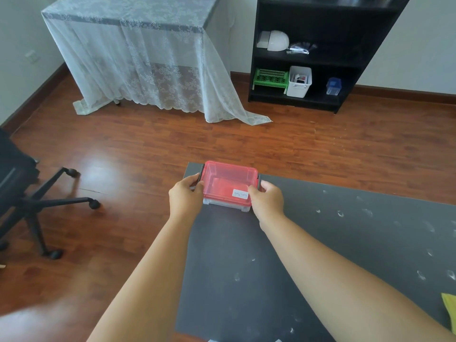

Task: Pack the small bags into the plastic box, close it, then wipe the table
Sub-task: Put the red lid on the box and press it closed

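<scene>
- The plastic box (228, 187) sat at the far left corner of the dark worktop (308, 255), its long axis running left to right across the view, slightly turned so the right end lay a little nearer the person.
- Its translucent red lid (223, 180) lay flat on the clear base, with a white handwritten label (240, 194) at the near right corner of the lid.
- A dark latch (201, 172) stood at the left short end and another dark latch (258, 181) at the right short end.
- The left hand (186, 197) gripped the left end of the box, its fingers (196, 180) curled around the latch there and the thumb pressed against the lid's near edge.
- The right hand (267, 199) gripped the right end, its fingers (266, 185) bent over that latch, the thumb resting on the lid beside the label.
- Both hands were thus closed on the box, one at each end.
- Through the red lid I could not tell what lay inside; no bags could be made out.
- White smudges (367, 212) dotted the worktop to the right of the box, well apart from it.
- A yellow cloth (450, 309) showed at the right edge of the worktop, near the person.
- Beyond the worktop stood a black shelf unit (320, 53) holding a green basket (271, 79) and a white bin (299, 81).
- An office chair (27, 193) stood on the wooden floor (148, 149) to the left.
</scene>
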